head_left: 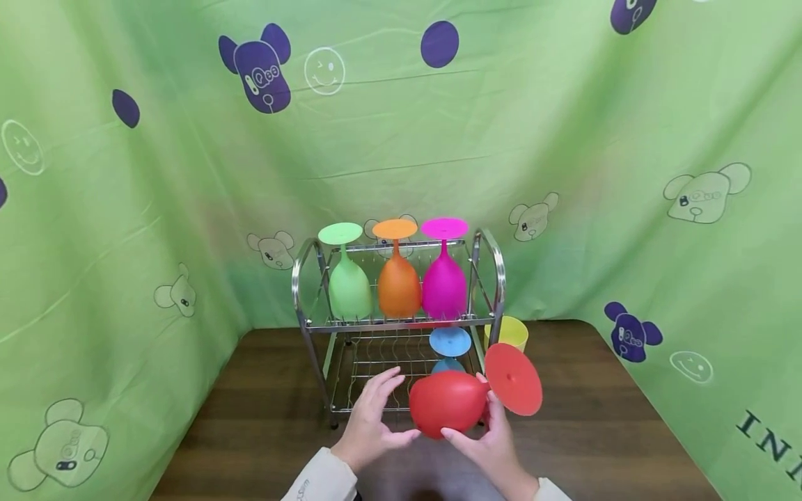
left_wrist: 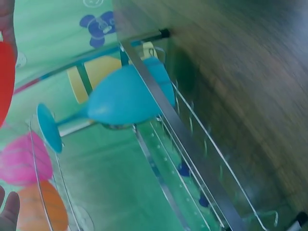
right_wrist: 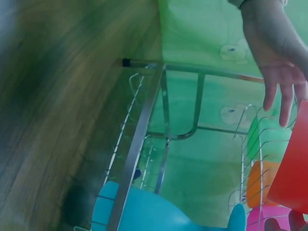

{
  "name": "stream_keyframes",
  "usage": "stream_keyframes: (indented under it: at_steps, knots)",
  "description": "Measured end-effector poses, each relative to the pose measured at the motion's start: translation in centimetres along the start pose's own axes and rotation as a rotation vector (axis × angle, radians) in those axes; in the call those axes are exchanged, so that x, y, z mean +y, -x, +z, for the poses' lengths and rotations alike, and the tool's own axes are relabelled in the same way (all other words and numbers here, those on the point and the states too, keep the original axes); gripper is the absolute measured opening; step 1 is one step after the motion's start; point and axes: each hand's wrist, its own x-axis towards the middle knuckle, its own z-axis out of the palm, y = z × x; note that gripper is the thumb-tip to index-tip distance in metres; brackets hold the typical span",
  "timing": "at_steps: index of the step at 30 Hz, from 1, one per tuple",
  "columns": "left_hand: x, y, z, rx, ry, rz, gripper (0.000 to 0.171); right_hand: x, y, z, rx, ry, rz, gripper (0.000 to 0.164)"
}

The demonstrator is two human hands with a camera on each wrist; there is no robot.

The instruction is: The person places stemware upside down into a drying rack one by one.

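Observation:
A red goblet (head_left: 448,403) lies tilted on its side in front of the rack, its round base (head_left: 514,379) toward the right. My right hand (head_left: 495,445) grips its bowl, thumb at the front and fingers mostly hidden behind. To the left, my left hand (head_left: 371,424) is spread beside the goblet's mouth; whether its thumb touches the rim I cannot tell. On the rack's (head_left: 305,278) top tier stand upside-down goblets: light green (head_left: 351,289), orange (head_left: 399,287) and magenta (head_left: 444,287). A blue upside-down goblet (left_wrist: 130,94) is on the lower tier at the right.
A yellow cup or bowl (head_left: 510,332) stands behind the rack's right side. The two-tier metal rack rests on a dark wooden table (head_left: 583,431). Green printed cloth (head_left: 388,139) hangs around the back and both sides.

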Motion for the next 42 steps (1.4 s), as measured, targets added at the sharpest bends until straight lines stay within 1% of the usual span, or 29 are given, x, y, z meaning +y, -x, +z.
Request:
stream_keyframes:
  at_steps: [4, 6, 9, 13, 16, 18, 20, 24, 27, 32, 37, 42]
  knots:
    - [-1.1, 0.8, -0.8, 0.058, -0.006, -0.012, 0.083, 0.4, -0.1, 0.1, -0.011, 0.005, -0.025, 0.085]
    - [-1.5, 1.3, -1.1, 0.077, -0.003, -0.044, 0.081, 0.7, -0.2, 0.1, -0.015, 0.007, -0.045, 0.084]
    - [-1.9, 1.7, -1.4, 0.117, 0.016, -0.080, 0.077, 1.1, -0.1, 0.1, -0.014, 0.020, -0.051, 0.081]
    - [-2.4, 1.9, -1.7, 0.173, 0.009, -0.096, 0.070, 1.6, 0.0, 0.1, -0.020, 0.035, -0.045, 0.079]
    - [-2.7, 1.9, -1.9, 0.197, -0.006, -0.101, 0.067, 2.0, 0.1, 0.1, -0.024, 0.034, -0.043, 0.079]
    - [-2.8, 1.8, -2.2, 0.204, -0.014, -0.120, 0.065, 2.3, 0.1, 0.1, -0.025, 0.029, -0.041, 0.080]
    - [-2.9, 1.7, -2.4, 0.215, -0.025, -0.147, 0.065, 2.5, 0.1, 0.1, -0.035, 0.010, -0.033, 0.080]
    - [-3.0, 1.6, -2.8, 0.266, -0.050, -0.211, 0.069, 2.9, 0.1, 0.2, -0.057, -0.017, -0.013, 0.079]
    - [-3.0, 1.7, -2.9, 0.309, -0.058, -0.262, 0.072, 3.1, 0.2, 0.3, -0.061, -0.009, -0.007, 0.078]
    - [-3.2, 1.6, -3.1, 0.363, -0.065, -0.351, 0.069, 3.4, 0.2, 0.4, -0.055, 0.010, -0.016, 0.080]
    - [-3.3, 1.4, -3.4, 0.415, -0.033, -0.420, 0.064, 3.9, 0.3, 0.5, -0.059, 0.008, -0.027, 0.083]
    - [-3.8, 1.4, -3.8, 0.454, 0.006, -0.476, 0.060, 4.3, 0.4, 0.5, -0.062, 0.022, 0.004, 0.081]
